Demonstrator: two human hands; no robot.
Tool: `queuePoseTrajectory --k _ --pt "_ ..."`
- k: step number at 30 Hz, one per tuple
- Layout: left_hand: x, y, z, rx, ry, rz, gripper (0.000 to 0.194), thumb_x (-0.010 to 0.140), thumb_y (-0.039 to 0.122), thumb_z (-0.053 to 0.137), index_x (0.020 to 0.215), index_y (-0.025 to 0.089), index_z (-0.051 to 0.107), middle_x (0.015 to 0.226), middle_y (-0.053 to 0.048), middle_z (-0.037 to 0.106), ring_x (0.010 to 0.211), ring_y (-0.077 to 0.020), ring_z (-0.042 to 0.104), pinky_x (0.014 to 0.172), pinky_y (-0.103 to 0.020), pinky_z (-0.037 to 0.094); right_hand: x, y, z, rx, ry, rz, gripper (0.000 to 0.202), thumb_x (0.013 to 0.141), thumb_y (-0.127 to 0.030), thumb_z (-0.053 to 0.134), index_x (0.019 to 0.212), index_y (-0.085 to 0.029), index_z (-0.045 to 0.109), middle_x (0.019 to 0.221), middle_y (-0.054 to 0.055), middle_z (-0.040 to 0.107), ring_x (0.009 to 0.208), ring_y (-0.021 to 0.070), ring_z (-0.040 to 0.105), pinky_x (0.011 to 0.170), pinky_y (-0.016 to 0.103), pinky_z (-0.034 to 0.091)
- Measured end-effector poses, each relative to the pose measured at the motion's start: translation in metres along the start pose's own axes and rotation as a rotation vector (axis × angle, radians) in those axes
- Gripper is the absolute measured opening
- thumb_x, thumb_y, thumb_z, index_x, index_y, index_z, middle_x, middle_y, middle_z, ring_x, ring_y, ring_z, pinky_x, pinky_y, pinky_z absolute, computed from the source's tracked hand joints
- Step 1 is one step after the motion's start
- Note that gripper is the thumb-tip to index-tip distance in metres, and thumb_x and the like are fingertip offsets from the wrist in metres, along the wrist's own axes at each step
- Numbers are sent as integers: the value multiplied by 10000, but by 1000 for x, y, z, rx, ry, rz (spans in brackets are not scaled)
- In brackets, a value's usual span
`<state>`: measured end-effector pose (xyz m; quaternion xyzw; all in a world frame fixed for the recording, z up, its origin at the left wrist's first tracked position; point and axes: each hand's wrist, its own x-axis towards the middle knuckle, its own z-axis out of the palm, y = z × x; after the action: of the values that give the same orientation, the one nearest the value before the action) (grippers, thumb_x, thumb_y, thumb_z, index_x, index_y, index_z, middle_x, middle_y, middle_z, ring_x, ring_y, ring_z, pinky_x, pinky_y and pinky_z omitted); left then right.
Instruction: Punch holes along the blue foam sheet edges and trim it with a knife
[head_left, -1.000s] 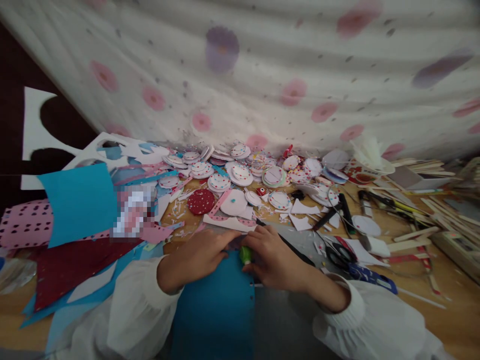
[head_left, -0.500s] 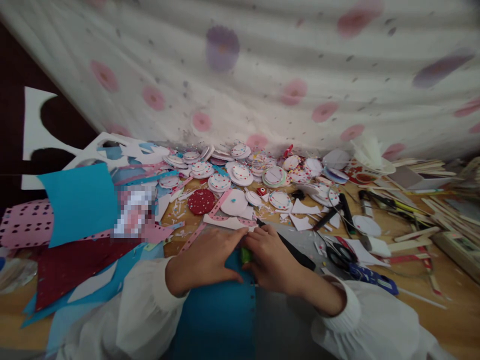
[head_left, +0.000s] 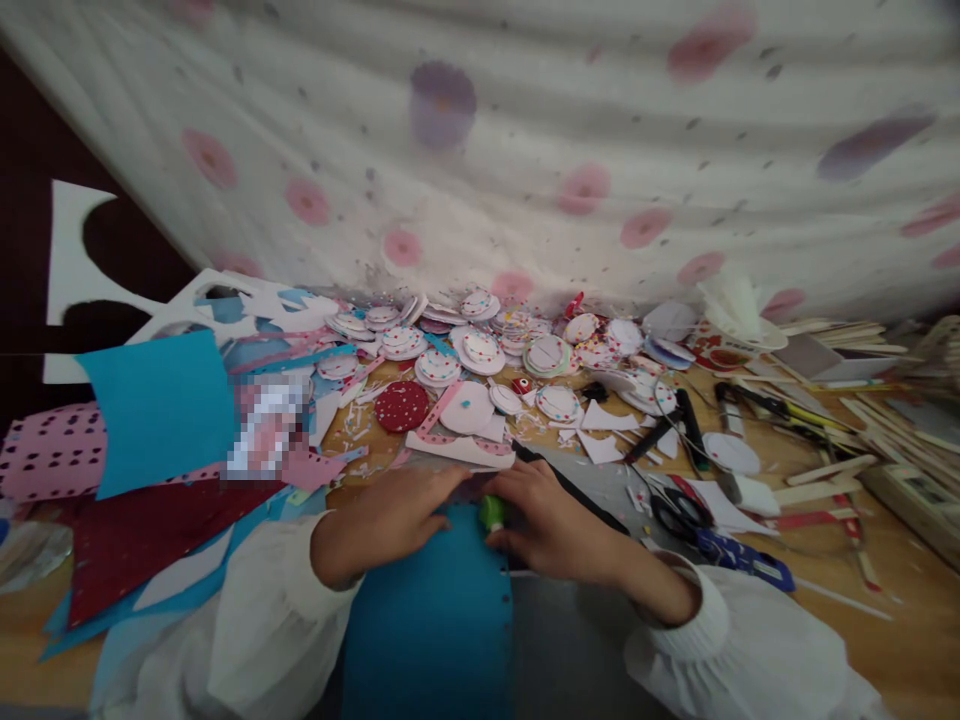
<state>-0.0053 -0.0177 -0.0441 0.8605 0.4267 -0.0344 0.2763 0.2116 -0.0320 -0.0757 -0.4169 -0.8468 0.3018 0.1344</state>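
A small green craft punch [head_left: 493, 513] sits at the far right corner of a blue sheet [head_left: 431, 630]. My right hand [head_left: 544, 515] is closed round it from the right, and the fingers hide much of it. Dark spots like small holes run along the sheet's right edge. Over the sheet's far left part is my left hand [head_left: 390, 520], with thumb and fingers stretched out and apart, holding nothing. Just beyond both hands lies a white paper offcut [head_left: 459, 449]. A grey mat [head_left: 562, 630] shows under and beside the sheet.
Pinned white discs [head_left: 480, 350] are heaped along the curtain [head_left: 480, 150]. Coloured sheets [head_left: 161, 410] overlap on the left. Black-handled scissors [head_left: 681, 510], a blue tool [head_left: 742, 557], wooden sticks [head_left: 825, 480] and a yellow-black cutter [head_left: 795, 408] lie on the right.
My left hand has drawn back to the left, away from my right hand, showing more of the blue sheet. My right hand stays at the green craft punch, which shows more now.
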Motion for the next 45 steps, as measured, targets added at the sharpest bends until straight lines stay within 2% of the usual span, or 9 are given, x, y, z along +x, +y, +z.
queuePoseTrajectory --k 3,8,16,22,29,35,39,42,45 --pt "-7 -5 -6 -24 -12 -26 239 859 192 530 1059 240 654 1084 -33 702 997 -246 636 795 -312 445 -9 6 -1 130 74 34 296 824 -273 695 1094 -186 611 1056 71 678 1015 233 583 903 365 396" --pt "-18 -8 -4 -78 -3 -98 132 863 268 548 877 216 669 910 -17 714 876 -216 640 720 -266 429 -15 13 8 250 211 76 304 862 -402 641 1085 -198 615 1046 71 678 988 236 606 868 355 453" --pt "-48 -13 4 -252 209 -105 180 892 331 524 899 216 663 938 -16 699 916 -196 623 809 -274 463 -24 12 25 388 455 135 337 854 -500 604 1027 -211 603 990 78 684 943 248 625 841 361 479" --pt "-73 -25 34 -366 368 -264 259 892 415 509 988 229 660 1060 -43 709 983 -246 647 832 -317 522 -50 8 50 696 617 216 324 889 -459 575 1127 -243 538 1077 82 661 1002 240 636 843 353 513" --pt "-67 -30 37 -467 564 -243 278 880 412 538 1069 228 628 1123 -64 691 1049 -252 634 894 -350 523 -40 -1 58 843 725 168 319 861 -471 619 1082 -255 538 1131 101 680 998 261 664 849 416 542" --pt "-65 -31 38 -529 572 -102 186 895 370 554 937 209 638 1273 -114 618 1199 -274 554 970 -379 475 -38 1 54 788 837 12 318 869 -468 616 1094 -248 572 1078 97 697 1006 265 663 841 413 541" --pt "-68 -30 48 -569 622 -55 198 871 374 587 811 198 655 1030 -128 705 1016 -283 647 858 -365 522 -43 0 50 758 907 -136 299 859 -428 648 1090 -240 616 1013 80 701 1013 257 659 859 394 530" --pt "-69 -29 51 -586 612 -79 184 845 367 612 778 202 659 785 -86 705 812 -252 677 742 -329 538 -43 0 48 797 884 -116 290 859 -407 655 1097 -245 624 1038 81 702 1004 246 660 858 374 530" --pt "-68 -28 54 -644 621 -126 183 835 380 615 809 202 648 806 -79 701 765 -229 663 669 -286 530 -41 2 50 858 838 -56 287 848 -388 673 1101 -261 625 1074 72 702 958 220 672 831 332 535"
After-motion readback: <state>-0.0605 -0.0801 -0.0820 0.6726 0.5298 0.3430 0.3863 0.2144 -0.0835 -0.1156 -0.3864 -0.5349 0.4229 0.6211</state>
